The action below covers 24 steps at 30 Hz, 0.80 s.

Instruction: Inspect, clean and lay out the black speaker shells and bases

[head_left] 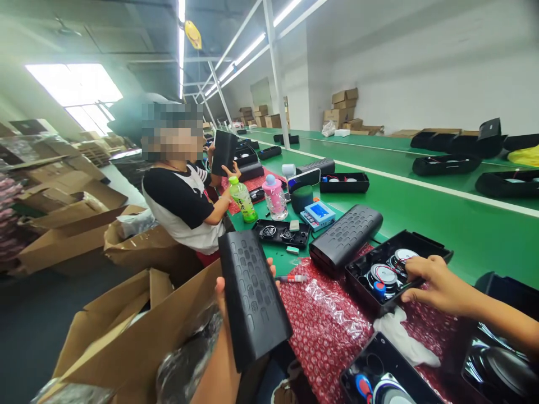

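My left hand (pixel 222 289) is wrapped round a black speaker case (pixel 252 297) with a pattern of oval dimples, held tilted at the table's edge. The fingertips show at its far side. On the right, my right hand (pixel 433 283) is closed over the near wall of an open speaker housing (pixel 357 280), thumb outside and fingers inside by a driver. Two round drivers with red wires and a blue-capped part sit in that housing. It rests on red bubble wrap (pixel 318 320). A crumpled white cloth (pixel 406 339) lies just in front of it.
Another dimpled case (pixel 347 235) lies behind the bubble wrap, near a blue tester (pixel 319 214), a pink bottle (pixel 274 199) and a green bottle (pixel 243 201). A co-worker (pixel 181 196) at left holds a black case. Open cartons (pixel 138 331) stand beside the green table (pixel 396 207).
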Motion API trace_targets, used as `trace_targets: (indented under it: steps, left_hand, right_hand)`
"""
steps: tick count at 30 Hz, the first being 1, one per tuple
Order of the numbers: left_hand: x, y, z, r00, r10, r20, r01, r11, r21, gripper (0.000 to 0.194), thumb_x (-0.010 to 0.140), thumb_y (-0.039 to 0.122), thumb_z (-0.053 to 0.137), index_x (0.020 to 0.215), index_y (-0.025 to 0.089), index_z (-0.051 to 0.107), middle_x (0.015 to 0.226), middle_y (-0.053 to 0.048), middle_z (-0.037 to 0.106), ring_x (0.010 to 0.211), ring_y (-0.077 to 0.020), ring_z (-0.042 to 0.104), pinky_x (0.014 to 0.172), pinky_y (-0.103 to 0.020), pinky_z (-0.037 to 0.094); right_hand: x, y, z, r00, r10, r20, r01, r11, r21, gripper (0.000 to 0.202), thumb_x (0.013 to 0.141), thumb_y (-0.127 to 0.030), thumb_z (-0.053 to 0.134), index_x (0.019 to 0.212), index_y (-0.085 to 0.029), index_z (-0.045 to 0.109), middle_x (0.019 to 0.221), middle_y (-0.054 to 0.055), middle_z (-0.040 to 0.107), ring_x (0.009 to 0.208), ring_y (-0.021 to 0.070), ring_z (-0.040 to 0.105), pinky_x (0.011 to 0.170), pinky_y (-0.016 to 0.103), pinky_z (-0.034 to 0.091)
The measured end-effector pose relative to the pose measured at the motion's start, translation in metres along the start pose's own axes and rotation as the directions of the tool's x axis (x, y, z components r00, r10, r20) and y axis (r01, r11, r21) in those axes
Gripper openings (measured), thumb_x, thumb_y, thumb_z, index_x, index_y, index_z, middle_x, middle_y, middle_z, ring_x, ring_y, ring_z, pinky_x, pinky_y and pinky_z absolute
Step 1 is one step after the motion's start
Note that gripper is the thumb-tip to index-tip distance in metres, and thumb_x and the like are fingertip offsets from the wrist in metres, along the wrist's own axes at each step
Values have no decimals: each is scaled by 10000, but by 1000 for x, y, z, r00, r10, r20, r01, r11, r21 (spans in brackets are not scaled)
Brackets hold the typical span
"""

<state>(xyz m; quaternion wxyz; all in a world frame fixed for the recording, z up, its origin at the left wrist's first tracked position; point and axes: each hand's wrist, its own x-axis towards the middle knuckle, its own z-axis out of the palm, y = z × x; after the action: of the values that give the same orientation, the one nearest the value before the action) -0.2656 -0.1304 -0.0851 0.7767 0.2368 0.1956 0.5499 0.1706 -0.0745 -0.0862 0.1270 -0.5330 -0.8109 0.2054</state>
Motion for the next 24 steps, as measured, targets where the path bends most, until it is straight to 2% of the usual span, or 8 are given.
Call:
trace_targets:
  steps: [4, 9, 14, 16, 18, 20, 22, 24]
  left_hand:
    - [5, -2, 9, 999, -2, -48, 4, 999, 46, 979, 650, 851, 615, 1356, 173, 590, 1177, -35, 738, 977, -233, 735, 882, -307, 577]
    - [8, -7, 23, 999, -13, -35, 14, 1000, 14, 943, 689, 829, 609, 1328, 136, 611, 1169, -58, 740, 949, -220, 733, 842, -302, 587]
    - [13, -8, 43, 999, -15, -29, 17, 997, 82, 862, 632, 724, 737, 1219, 96, 670, 1072, -127, 756, 825, -233, 728, 740, -333, 606]
    - [18, -10, 56, 999, 32, -33, -25, 981, 192, 815, 616, 642, 797, 1200, 92, 661, 990, -135, 756, 779, -254, 718, 703, -366, 598]
    - [25, -14, 74, 988, 150, -31, -135, 948, 288, 835, 593, 541, 860, 1284, 153, 596, 909, -82, 738, 725, -244, 699, 670, -374, 579]
    - [32, -21, 97, 957, 289, -15, -266, 901, 341, 970, 567, 456, 909, 1411, 277, 465, 925, -19, 712, 711, -209, 678, 672, -355, 562]
    - [40, -31, 120, 919, 393, 24, -374, 855, 359, 1096, 545, 419, 939, 1469, 373, 349, 1007, 8, 690, 766, -185, 671, 707, -331, 559]
    - [47, -40, 139, 901, 427, 82, -425, 828, 365, 1133, 544, 414, 947, 1481, 391, 310, 1063, 4, 678, 834, -182, 674, 754, -320, 562]
  right_hand:
    - [0, -5, -6, 997, 43, 66, -43, 999, -14, 369, 699, -527, 716, 673, -215, 521, 797, 100, 612, 828, 294, 557, 886, 497, 312]
    - [0, -7, -6, 998, 47, 37, -46, 998, -44, 387, 693, -513, 678, 636, -215, 438, 759, 107, 609, 779, 288, 547, 860, 506, 340]
    - [2, -5, -20, 992, 48, 117, -40, 997, -71, 246, 689, -441, 685, 698, -213, 593, 790, 93, 669, 791, 291, 609, 778, 446, 424]
    - [4, -20, -36, 990, 65, 128, -51, 993, -110, 254, 684, -446, 696, 772, -209, 680, 852, 108, 700, 856, 334, 641, 816, 480, 449]
    - [5, -49, -50, 998, 42, 47, -38, 996, -86, 402, 726, -540, 683, 930, -196, 725, 1026, 148, 704, 1017, 391, 626, 933, 562, 430]
    - [6, -88, -56, 997, -41, -70, 53, 981, 186, 600, 817, -635, 623, 1218, -190, 657, 1252, 167, 634, 1169, 356, 586, 1015, 533, 444]
    - [8, -126, -52, 994, -112, -3, 94, 823, 560, 849, 809, -683, 639, 1484, -218, 416, 1361, 165, 551, 1196, 308, 585, 998, 484, 498]
    - [13, -154, -41, 983, -179, 44, 91, 680, 727, 1048, 749, -657, 739, 1562, -226, 236, 1408, 168, 489, 1211, 277, 575, 1028, 456, 499]
